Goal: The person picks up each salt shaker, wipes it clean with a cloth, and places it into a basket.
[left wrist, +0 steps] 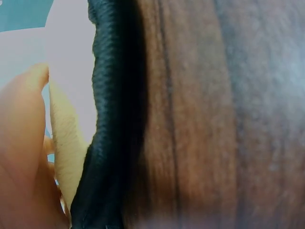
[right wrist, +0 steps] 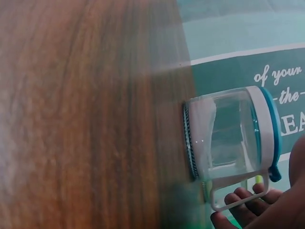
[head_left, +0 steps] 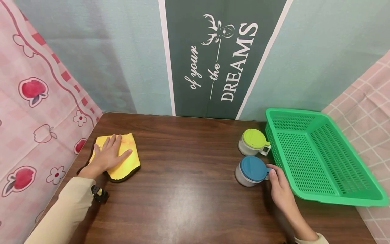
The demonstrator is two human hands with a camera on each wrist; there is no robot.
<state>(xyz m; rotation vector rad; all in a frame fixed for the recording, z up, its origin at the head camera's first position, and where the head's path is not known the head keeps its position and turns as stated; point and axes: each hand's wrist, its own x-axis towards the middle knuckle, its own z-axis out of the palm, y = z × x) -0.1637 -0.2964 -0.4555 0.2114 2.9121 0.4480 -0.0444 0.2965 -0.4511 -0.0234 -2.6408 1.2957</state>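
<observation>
My left hand (head_left: 107, 156) lies flat on a folded yellow cloth (head_left: 129, 166) with dark edging, at the left of the table, fingers spread. In the left wrist view, the cloth's dark edge (left wrist: 112, 119) stands beside the hand. On the right side, my right hand (head_left: 281, 189) holds the handle of a clear jar with a blue lid (head_left: 253, 168). The right wrist view shows the jar (right wrist: 231, 133) upright, with the fingers (right wrist: 242, 210) at its white handle. Just behind it stands a similar jar with a lime-green lid (head_left: 254, 139), untouched.
A green plastic basket (head_left: 283, 162) with slotted walls stands at the right, close beside both jars. Brown wood-grain table (head_left: 182, 176) stretches between the cloth and the jars. Printed curtains (head_left: 137, 67) hang behind and at both sides.
</observation>
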